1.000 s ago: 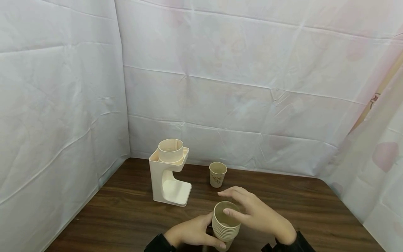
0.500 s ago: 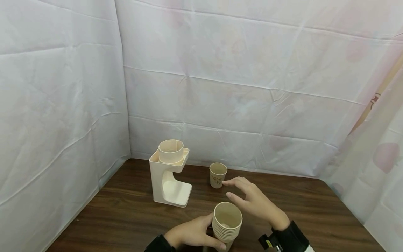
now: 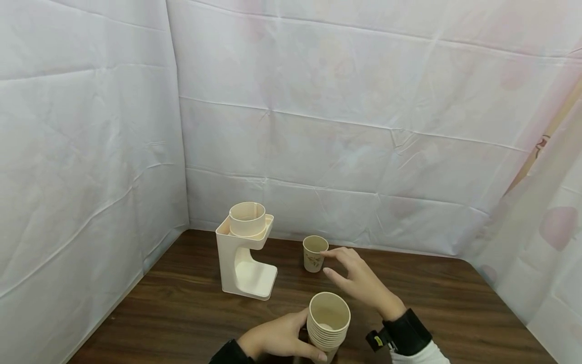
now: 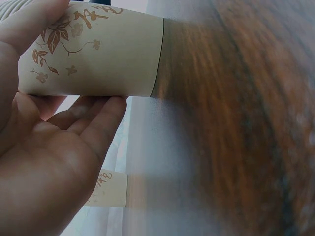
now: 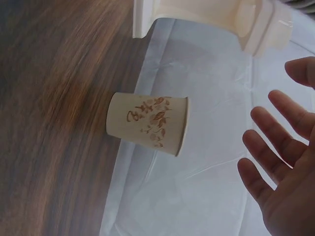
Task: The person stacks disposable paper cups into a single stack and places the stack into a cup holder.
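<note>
A stack of nested paper cups (image 3: 328, 323) stands upright near the table's front, its top cup's mouth facing up. My left hand (image 3: 283, 335) grips the stack low on its side, thumb and fingers on opposite sides. Brown leaf prints mark the lowest cup (image 4: 98, 54) in the left wrist view. Farther back, a single paper cup (image 3: 314, 255) with the same print stands on the table. My right hand (image 3: 361, 280) reaches toward it from the right, fingers spread and holding nothing; in the right wrist view that hand (image 5: 295, 157) is apart from the cup (image 5: 147, 123).
A cream cup dispenser stand (image 3: 245, 253) with a round tube (image 3: 247, 225) on top stands to the left of the single cup. White curtains (image 3: 318, 126) hang behind and beside the dark wooden table (image 3: 173, 313).
My right hand has moved off the mouth of the stack, away from me, to near the single cup. The left hand keeps its grip on the stack.
</note>
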The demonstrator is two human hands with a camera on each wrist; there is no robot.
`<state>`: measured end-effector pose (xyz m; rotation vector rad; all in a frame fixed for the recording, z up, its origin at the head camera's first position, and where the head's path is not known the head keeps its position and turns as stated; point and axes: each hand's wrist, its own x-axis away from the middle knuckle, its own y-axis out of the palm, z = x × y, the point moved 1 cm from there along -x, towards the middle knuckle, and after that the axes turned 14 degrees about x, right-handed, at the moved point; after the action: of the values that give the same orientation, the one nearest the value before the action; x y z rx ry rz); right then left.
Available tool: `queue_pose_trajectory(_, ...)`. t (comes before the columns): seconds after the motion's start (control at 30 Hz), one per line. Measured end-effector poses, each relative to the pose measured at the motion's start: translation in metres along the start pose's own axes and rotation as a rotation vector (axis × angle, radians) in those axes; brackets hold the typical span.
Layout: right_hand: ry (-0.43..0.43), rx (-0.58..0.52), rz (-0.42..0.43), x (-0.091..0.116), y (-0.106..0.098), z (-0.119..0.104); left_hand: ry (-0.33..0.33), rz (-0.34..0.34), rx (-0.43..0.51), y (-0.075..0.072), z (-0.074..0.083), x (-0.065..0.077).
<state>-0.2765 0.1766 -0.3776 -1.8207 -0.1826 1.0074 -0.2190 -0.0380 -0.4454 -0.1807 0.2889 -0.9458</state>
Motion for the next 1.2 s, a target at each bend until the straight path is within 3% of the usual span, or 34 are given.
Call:
queue_pose_trajectory(0.37,0.002,0.15,0.052,-0.022,0.027,0.014,-0.01,-0.012,0.03,0.0,0.001,0.0)
queue_pose_trajectory(0.57,0.049,0.161,0.044,-0.028,0.043,0.026,0.004,-0.023,0.037,0.0,0.002,0.0)
queue_pose_trajectory(0.73,0.091,0.182,0.045,-0.037,0.056,0.034,-0.024,-0.019,0.052,-0.002,0.002,0.001)
queue_pose_trajectory(1.2,0.206,0.284,-0.17,-0.061,0.072,0.038,-0.009,-0.039,0.072,-0.003,-0.001,0.001)
